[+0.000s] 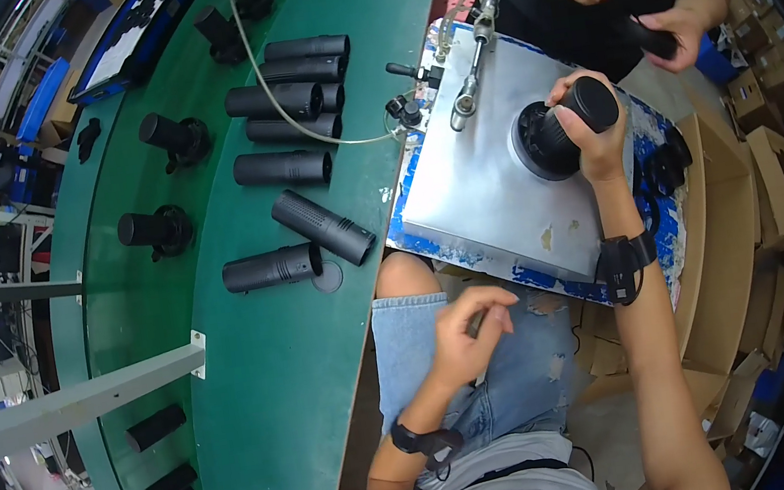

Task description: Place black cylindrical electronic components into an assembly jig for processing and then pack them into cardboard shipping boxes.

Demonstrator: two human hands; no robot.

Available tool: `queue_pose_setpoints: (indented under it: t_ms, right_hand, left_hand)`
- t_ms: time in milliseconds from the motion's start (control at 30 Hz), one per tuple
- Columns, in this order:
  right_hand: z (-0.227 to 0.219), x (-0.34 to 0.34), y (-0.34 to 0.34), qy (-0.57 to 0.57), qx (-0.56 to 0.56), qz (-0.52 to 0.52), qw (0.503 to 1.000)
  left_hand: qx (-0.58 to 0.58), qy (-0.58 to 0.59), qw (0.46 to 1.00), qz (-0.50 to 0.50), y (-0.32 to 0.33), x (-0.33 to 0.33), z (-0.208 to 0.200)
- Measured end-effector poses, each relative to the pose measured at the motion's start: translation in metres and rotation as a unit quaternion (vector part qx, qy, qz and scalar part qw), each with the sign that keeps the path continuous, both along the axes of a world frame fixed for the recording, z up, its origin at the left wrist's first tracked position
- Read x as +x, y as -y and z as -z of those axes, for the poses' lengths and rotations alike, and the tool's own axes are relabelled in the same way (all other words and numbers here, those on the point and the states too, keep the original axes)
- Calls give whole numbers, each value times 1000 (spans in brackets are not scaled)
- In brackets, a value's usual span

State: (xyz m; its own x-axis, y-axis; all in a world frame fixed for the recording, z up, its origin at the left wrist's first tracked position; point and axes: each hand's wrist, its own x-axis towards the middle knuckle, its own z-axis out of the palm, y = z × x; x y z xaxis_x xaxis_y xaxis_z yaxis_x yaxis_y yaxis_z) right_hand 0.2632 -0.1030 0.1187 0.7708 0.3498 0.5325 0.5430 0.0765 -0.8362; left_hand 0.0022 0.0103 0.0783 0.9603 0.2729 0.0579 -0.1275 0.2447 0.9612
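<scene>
My right hand [602, 150] is wrapped round a black cylindrical part [555, 137] that stands on a flat metal box [463, 180]. The part's round top faces up, and its wider ring-shaped base meets the metal surface. Above my lap, my left hand [468, 337] is curled with thumb and fingers close together; what lies between them, if anything, cannot be made out. On the green table [282, 391] to the left lie several black ribbed tubes [283, 167]. One ribbed tube [322, 227] is slanted, near a thin clear disc [326, 277].
A metal cylinder with fittings [474, 78] and a pale hose [260, 73] sits at the box's far left. Across from me, a co-worker's hand [680, 34] holds a black part. Black assemblies [177, 140] stand along the far left strip. Cardboard boxes [711, 230] fill the right.
</scene>
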Motion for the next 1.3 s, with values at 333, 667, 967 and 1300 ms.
queue_pose_setpoints:
  t_ms: [333,667,967,1300]
  right_hand:
    - [-5,-1,4,-10,3,-1,1000]
    - [-2,0,-2,-34,54,-19,998]
    - [-15,-14,-10,-32,17,17,999]
    - [-48,6,-4,33,-25,52,998]
  left_hand:
    - [401,90,899,-154,-142,222,-49]
    - [659,-260,699,97,-178,301,8]
    - [588,-200,771,141,-194,277,15]
    - [474,19,877,-81,-172,208,-17]
